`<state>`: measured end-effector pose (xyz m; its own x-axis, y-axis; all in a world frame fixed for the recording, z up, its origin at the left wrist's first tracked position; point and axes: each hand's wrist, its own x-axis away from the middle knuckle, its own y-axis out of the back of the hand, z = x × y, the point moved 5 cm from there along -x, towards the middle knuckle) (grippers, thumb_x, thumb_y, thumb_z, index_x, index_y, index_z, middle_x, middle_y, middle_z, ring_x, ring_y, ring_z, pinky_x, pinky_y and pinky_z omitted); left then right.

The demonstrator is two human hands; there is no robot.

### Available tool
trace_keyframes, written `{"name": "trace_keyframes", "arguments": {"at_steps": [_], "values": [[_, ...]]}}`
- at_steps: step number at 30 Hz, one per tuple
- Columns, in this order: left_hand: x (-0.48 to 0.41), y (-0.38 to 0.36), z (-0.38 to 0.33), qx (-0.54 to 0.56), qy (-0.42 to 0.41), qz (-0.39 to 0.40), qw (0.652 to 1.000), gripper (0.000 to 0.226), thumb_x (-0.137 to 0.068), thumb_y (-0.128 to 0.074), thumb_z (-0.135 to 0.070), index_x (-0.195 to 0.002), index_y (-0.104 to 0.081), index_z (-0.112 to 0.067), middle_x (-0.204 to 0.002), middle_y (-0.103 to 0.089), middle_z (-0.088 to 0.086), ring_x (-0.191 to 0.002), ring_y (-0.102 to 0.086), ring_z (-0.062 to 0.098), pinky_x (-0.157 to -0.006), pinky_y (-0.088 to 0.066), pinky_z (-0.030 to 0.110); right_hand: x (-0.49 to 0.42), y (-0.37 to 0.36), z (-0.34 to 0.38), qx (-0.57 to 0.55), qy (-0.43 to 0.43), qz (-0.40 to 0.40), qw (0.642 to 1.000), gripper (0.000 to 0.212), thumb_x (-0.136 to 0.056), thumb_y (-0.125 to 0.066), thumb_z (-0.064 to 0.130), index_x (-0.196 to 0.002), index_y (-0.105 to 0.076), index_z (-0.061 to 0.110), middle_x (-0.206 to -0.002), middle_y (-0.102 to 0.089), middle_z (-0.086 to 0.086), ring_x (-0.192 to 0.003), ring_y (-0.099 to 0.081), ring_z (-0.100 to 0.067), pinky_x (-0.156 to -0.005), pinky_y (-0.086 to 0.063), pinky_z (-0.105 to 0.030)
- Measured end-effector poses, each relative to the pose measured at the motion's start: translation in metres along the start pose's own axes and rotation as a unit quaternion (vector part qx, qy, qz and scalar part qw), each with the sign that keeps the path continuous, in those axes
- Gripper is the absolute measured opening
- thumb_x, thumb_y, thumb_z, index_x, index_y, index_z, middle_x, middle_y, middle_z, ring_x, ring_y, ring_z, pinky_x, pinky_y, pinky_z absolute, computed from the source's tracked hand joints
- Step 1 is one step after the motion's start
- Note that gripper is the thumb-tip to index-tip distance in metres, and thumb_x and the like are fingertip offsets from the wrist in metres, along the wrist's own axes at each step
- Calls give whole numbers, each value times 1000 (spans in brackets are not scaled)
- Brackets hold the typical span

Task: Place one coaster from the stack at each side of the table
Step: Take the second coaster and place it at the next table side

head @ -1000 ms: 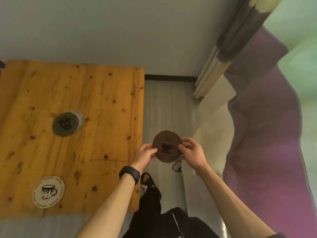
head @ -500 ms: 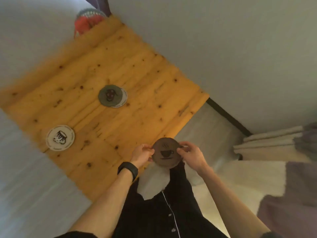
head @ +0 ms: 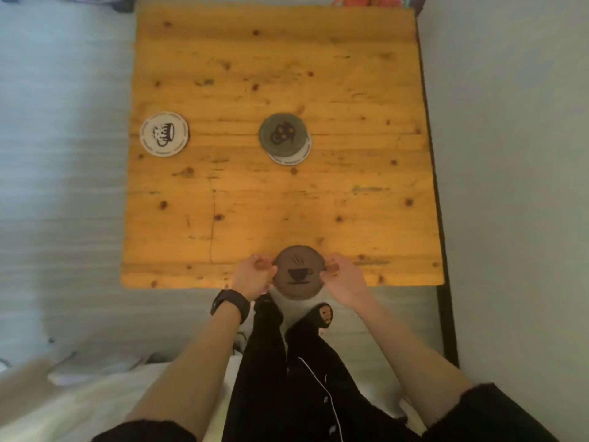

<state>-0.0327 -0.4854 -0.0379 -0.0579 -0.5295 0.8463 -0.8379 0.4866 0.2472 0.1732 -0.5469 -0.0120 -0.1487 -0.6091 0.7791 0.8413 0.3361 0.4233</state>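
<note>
Your left hand (head: pixel 251 277) and right hand (head: pixel 345 279) pinch a brown coaster (head: pixel 299 271) between them, fingertips closed on its opposite rims. The coaster faces up at you, showing a dark steaming-cup print, and it sits over the near edge of the worktop (head: pixel 350 90), half above the wood and half above the floor; you cannot tell whether it touches the wood. A black band (head: pixel 231 304) wraps your left wrist. Out on the worktop, the stack (head: pixel 284 138) lies near the middle: a grey-green coaster on top, slightly offset over a pale one beneath. A white coaster (head: pixel 163 134) with a mug print lies flat by the left edge, well apart from the stack. Pale floor (head: pixel 63 186) surrounds the worktop, with a grey wall (head: pixel 510 154) to its right.
</note>
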Motion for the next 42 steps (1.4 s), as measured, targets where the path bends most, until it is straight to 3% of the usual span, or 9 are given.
{"name": "trace_keyframes", "arguments": {"at_steps": [6, 11, 16, 21, 24, 31, 37, 39, 42], "values": [[-33, -2, 1, -5, -34, -83, 996, 8, -87, -67, -30, -93, -62, -29, -100, -72, 5, -86, -70, 26, -80, -59, 43, -49, 5, 5, 27, 36, -51, 998, 38, -102, -54, 26, -140, -51, 21, -123, -65, -3, -109, -62, -21, -83, -44, -26], [-54, 4, -21, -73, -76, -156, 982, 21, -90, -64, -31, -108, -67, -22, -99, -64, -6, -92, -58, 14, -81, -47, 27, -77, 7, 10, 17, 71, -117, 990, 34, -101, -57, 25, -134, -54, 22, -115, -67, -1, -93, -62, -16, -78, -43, -23], [-54, 4, -24, -82, -105, -176, 975, 20, -90, -62, -30, -108, -66, -22, -96, -67, -5, -89, -61, 16, -78, -48, 28, -78, 1, 3, 16, 76, -151, 985, 31, -98, -61, 25, -129, -58, 23, -102, -66, 5, -78, -54, -6, -64, -36, -8], [-41, 4, -16, -74, -108, -190, 973, 18, -93, -59, -29, -110, -63, -23, -94, -67, -6, -86, -63, 15, -70, -47, 26, -71, -9, 2, 7, 74, -165, 983, 30, -94, -65, 27, -124, -62, 26, -98, -67, 8, -87, -65, -11, -79, -53, -25], [-42, 7, -14, -60, -98, -185, 976, 18, -93, -60, -30, -110, -64, -24, -96, -68, -6, -89, -64, 12, -66, -44, 21, -69, -11, 4, -7, 74, -177, 981, 29, -94, -66, 24, -122, -63, 24, -95, -68, 8, -88, -65, -11, -82, -52, -24], [-51, 8, -18, -70, -111, -196, 972, 17, -93, -59, -29, -109, -62, -25, -94, -67, -6, -85, -63, 12, -66, -48, 26, -72, -15, 4, -22, 65, -199, 978, 28, -95, -65, 27, -122, -63, 26, -87, -62, 14, -76, -59, -3, -70, -42, -13], [-49, 8, -16, -92, -119, -202, 968, 12, -93, -58, -28, -104, -60, -24, -96, -65, -2, -90, -64, 19, -76, -55, 39, -70, -20, 7, -21, 68, -214, 974, 29, -94, -65, 27, -122, -62, 30, -94, -66, 11, -82, -61, -5, -76, -51, -24], [-47, 7, -17, -124, -128, -209, 962, 15, -94, -55, -30, -109, -59, -25, -102, -63, 0, -96, -62, 21, -76, -54, 40, -70, -20, 7, -6, 76, -218, 973, 29, -95, -64, 27, -124, -60, 30, -97, -66, 9, -81, -60, -5, -77, -54, -28], [-41, 0, -17, -214, -150, -226, 938, 29, -99, -46, -33, -126, -55, -28, -116, -56, 2, -108, -53, 24, -75, -50, 43, -66, -24, 7, 19, 116, -215, 970, 34, -99, -59, 25, -132, -56, 28, -103, -60, 4, -81, -55, -7, -73, -45, -23]]}}
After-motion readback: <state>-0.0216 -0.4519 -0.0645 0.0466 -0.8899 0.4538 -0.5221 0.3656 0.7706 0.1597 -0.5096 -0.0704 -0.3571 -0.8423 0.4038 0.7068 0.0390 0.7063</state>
